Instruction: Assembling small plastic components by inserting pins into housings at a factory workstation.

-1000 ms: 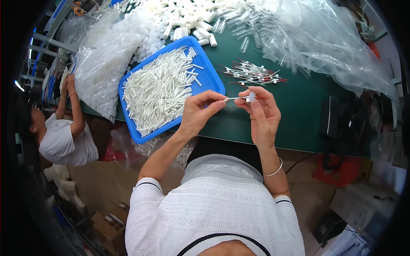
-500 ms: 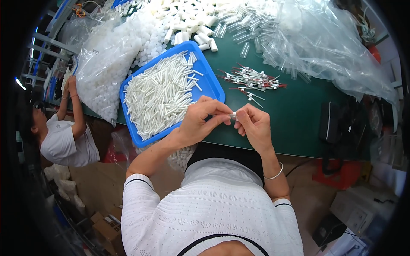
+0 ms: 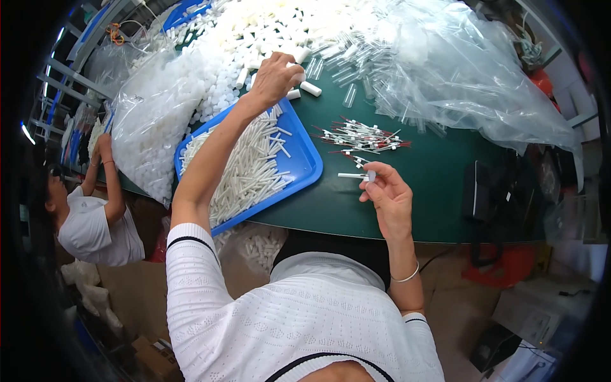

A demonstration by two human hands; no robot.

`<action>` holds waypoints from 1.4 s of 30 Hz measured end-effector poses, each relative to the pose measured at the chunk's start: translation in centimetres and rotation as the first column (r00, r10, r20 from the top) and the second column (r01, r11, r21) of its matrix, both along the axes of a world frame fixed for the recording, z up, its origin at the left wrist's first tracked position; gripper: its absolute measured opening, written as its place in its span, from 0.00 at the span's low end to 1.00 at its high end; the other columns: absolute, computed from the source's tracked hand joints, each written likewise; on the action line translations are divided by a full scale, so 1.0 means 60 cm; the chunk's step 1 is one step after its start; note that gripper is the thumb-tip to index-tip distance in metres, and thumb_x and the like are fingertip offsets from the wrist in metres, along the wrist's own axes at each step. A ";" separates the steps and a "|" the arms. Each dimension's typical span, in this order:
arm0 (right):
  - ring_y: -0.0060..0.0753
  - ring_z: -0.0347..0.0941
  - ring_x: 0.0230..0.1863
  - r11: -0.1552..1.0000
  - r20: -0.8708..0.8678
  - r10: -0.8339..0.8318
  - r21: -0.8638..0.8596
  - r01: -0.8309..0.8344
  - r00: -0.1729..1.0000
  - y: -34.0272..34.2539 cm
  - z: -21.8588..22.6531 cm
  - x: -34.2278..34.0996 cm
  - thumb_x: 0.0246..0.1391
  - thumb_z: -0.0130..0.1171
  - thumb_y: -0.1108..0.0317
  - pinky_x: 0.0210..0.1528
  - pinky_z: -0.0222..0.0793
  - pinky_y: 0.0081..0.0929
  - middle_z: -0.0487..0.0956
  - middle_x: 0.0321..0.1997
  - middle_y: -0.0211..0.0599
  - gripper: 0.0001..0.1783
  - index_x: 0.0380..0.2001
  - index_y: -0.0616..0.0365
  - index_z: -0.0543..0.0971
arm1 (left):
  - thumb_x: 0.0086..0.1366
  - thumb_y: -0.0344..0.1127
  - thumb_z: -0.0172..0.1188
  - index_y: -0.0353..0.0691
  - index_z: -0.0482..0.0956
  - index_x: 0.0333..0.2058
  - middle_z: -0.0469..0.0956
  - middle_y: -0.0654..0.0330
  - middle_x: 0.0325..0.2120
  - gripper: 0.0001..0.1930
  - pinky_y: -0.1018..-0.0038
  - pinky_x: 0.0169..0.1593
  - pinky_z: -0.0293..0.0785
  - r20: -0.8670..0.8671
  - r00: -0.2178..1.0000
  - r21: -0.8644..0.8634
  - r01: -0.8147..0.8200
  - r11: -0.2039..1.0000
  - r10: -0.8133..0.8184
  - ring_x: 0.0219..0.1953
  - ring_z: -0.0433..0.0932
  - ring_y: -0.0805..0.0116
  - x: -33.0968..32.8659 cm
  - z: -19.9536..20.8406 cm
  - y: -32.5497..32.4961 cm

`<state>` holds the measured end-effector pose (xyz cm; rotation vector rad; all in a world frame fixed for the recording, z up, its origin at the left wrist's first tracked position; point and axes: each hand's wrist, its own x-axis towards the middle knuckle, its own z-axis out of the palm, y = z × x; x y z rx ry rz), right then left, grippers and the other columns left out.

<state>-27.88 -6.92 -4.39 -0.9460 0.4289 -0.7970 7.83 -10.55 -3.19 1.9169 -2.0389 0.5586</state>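
Observation:
My left hand (image 3: 273, 81) reaches over the far edge of the blue tray (image 3: 312, 149). Its fingers are bent around a white cylinder at the near edge of the pile, partly hidden by the fingers. Two more white cylinders (image 3: 310, 88) lie just beside it. In front of me, above the green table, my right hand (image 3: 389, 198) pinches a thin white stick (image 3: 351, 175) with a round, whitish cap (image 3: 372, 176) at its right end. The stick points left. Many short white sticks (image 3: 251, 165) fill the tray under my left forearm.
Beyond my right hand lies a heap of thin red-and-white wired parts (image 3: 366, 137). Clear tubes (image 3: 350, 95) and a large plastic bag (image 3: 458, 70) cover the far right. A bag of white caps (image 3: 149, 121) stands left of the tray. Another person (image 3: 98, 216) works at far left.
My hands were together at the small piece; now they are apart. The left has moved far and left to the white cylinders. The right keeps the stick and has shifted slightly right and nearer.

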 end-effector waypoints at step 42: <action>0.34 0.78 0.47 0.997 -0.010 0.064 -0.052 -0.065 0.998 0.027 -0.020 -0.002 0.61 0.54 0.72 0.49 0.75 0.25 0.76 0.51 0.51 0.13 0.46 0.67 0.70 | 0.55 0.20 0.63 0.35 0.77 0.41 0.80 0.53 0.29 0.14 0.75 0.33 0.77 -0.771 0.630 0.013 0.160 0.987 -0.092 0.31 0.82 0.63 -0.319 0.038 0.243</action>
